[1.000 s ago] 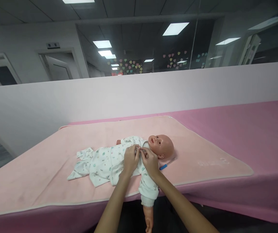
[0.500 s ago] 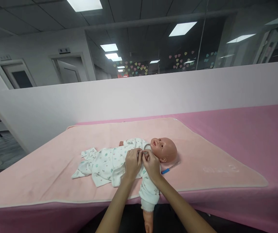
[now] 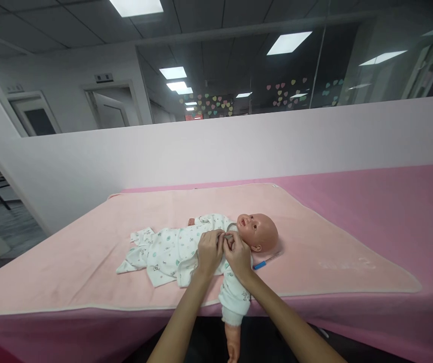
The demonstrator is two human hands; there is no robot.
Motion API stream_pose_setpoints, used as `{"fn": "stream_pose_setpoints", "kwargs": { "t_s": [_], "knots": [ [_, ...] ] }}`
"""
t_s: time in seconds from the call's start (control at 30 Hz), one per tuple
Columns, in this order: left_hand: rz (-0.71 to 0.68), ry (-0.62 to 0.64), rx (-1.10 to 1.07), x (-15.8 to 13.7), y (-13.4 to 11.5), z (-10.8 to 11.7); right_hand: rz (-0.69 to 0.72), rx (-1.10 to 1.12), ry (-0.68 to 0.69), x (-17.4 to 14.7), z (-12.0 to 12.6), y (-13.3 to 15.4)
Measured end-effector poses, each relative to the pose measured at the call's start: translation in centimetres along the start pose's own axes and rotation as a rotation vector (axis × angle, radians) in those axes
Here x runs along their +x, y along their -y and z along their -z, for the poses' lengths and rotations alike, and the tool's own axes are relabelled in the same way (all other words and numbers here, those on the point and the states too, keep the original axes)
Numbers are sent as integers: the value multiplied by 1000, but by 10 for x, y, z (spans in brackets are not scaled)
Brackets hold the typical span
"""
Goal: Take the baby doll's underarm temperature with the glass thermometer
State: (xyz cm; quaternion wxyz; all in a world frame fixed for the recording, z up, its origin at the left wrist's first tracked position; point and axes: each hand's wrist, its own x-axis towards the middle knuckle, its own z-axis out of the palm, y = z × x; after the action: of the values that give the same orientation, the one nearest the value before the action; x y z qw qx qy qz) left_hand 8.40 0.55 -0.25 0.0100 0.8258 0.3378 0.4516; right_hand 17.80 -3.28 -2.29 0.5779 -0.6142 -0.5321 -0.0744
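Observation:
A baby doll (image 3: pixel 262 232) lies on its back, head to the right, dressed in a white patterned baby outfit (image 3: pixel 165 249). One of its arms hangs over the table's front edge in a white sleeve. At the neckline, my left hand (image 3: pixel 209 249) pinches the edge of the outfit with bent fingers. Close beside it, my right hand (image 3: pixel 237 252) pinches the same part of the cloth near the doll's chin. The fingertips of both hands almost meet, and they cover the bit of cloth between them. A thermometer-like stick with a blue end (image 3: pixel 261 264) lies beside the doll's head.
A peach blanket (image 3: pixel 322 242) is spread under the doll on a pink-covered table (image 3: pixel 401 217). Behind the table stands a low white wall (image 3: pixel 239 146) with glass above it. The table's front edge is close to my forearms.
The view has shifted slightly, so everything sits a little further right. Both hands stay pinched at the doll's neckline, with hardly any movement against the cloth.

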Motion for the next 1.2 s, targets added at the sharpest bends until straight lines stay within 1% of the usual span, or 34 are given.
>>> {"fn": "stream_pose_setpoints", "kwargs": {
  "t_s": [0.2,0.33,0.53,0.63,0.83,1.03,1.2],
  "knots": [
    [12,0,-3,0,1,-1,-28,38,-15,0,-2,-4],
    [24,5,-21,1,1,-1,-22,34,-22,-1,-3,-5],
    [145,3,-109,3,0,-1,41,36,-17,-1,-1,-4],
    [170,10,-127,4,1,-1,67,51,-19,-1,-1,-5],
    [134,49,-98,7,3,-1,75,64,-58,1,-5,-10],
    [107,42,-135,5,4,1,22,29,-69,2,-8,-11],
    [67,21,-84,1,0,1,48,44,-10,2,-4,-10]
  ]
}}
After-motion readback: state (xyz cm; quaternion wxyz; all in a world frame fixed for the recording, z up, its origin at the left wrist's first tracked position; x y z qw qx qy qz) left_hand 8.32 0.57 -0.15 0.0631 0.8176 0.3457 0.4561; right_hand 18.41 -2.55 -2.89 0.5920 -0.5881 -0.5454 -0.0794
